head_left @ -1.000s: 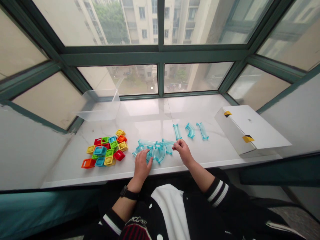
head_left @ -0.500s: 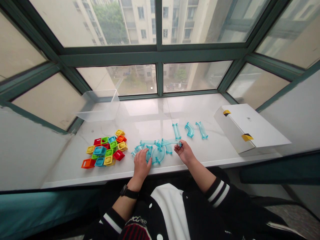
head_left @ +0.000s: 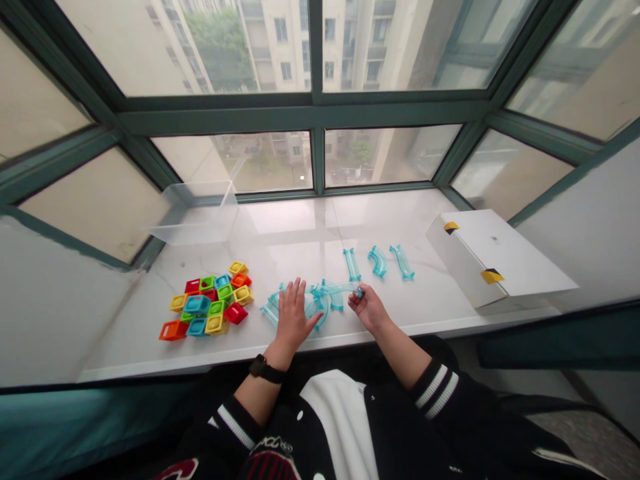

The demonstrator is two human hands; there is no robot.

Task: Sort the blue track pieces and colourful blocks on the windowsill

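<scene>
A heap of clear blue plastic track pieces (head_left: 320, 307) lies on the white sill in front of me. My left hand (head_left: 295, 317) is spread flat over the left part of this heap and hides some of it; whether it touches them I cannot tell. At the heap's right side, my right hand (head_left: 369, 307) pinches the end of a long blue track piece (head_left: 344, 287). Beyond that hand lie three separate pieces: a straight track (head_left: 352, 265), a curved track (head_left: 377, 261) and a wavy track (head_left: 402, 262).
Several coloured plastic blocks (head_left: 216, 308) are piled on the left. Behind them stands a clear plastic bin (head_left: 200, 230). A white box (head_left: 505, 260) with yellow and black tape sits on the right. Windows (head_left: 320, 117) border the white sill (head_left: 285, 227) at the back.
My left hand has moved forward and slightly right, its fingers now stretched out over the pieces. My right hand keeps its pinch in about the same place.
</scene>
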